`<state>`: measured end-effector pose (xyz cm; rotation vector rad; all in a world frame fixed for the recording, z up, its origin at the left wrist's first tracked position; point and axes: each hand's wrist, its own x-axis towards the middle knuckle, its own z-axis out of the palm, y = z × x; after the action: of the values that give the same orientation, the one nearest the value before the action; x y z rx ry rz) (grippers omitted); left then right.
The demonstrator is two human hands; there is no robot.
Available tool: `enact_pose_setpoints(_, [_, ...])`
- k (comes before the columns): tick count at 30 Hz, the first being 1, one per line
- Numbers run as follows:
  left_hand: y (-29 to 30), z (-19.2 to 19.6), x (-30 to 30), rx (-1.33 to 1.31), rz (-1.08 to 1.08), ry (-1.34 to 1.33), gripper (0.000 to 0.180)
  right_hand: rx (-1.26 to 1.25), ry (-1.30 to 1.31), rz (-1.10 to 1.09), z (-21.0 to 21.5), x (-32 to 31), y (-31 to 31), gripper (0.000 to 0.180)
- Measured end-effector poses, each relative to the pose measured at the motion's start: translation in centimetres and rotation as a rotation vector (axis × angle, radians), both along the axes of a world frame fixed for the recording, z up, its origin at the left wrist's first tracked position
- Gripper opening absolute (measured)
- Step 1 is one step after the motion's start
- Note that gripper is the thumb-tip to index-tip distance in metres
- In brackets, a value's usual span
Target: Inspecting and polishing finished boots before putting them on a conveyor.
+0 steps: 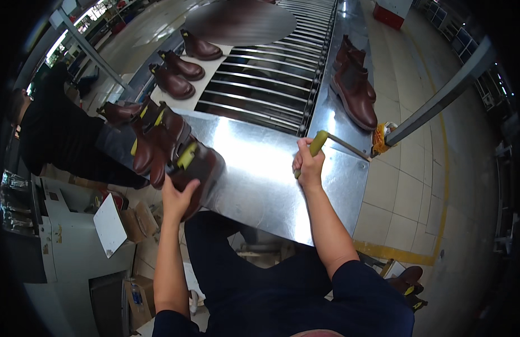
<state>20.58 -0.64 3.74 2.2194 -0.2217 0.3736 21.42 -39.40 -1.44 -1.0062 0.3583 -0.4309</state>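
under both hands, a shiny, flat sheet-metal worktop [260, 196]. at the near edge, left of centre, gripped between thumb and fingers of the left hand [177, 196]: a dark brown leather ankle boot [209, 171], tilted. in the right hand [309, 165], fingers wrapped tight round an olive-green, bent-handled tool [318, 144], raised well apart from the boot; working end too unclear to tell. best, probably, to steady the boot clear of neighbours before bringing the tool near, and to spare the leather any scuffs. in looks, smooth and dark, blurred along the side, with a bright yellow-green piece [187, 155] apparently at the top. just beyond, crowded together, more brown leather ankle boots [142, 154]; farther off, a steel-rod conveyor [271, 90].
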Motion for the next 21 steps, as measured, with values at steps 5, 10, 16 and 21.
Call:
enact_pose_setpoints(5, [-1.0,0.0,-8.7,-0.364,-0.124,0.263,0.059,-0.022,-0.013,-0.003,1.1,-0.5,-1.1,0.018])
enact_pose_setpoints(10, [1.7,-3.9,-11.2,-0.197,-0.012,0.291,0.065,-0.07,-0.018,0.08,1.9,-0.1,-0.7,0.027])
enact_pose_setpoints(16, [3.2,-7.0,-10.8,-0.246,-0.092,0.444,0.084,-0.499,0.017,0.281,4.3,-1.1,5.5,0.023])
enact_pose_setpoints(21, [1.5,-6.1,-9.4,-0.195,-0.224,0.087,0.086,0.108,-0.014,0.525,6.3,-0.2,12.2,0.022])
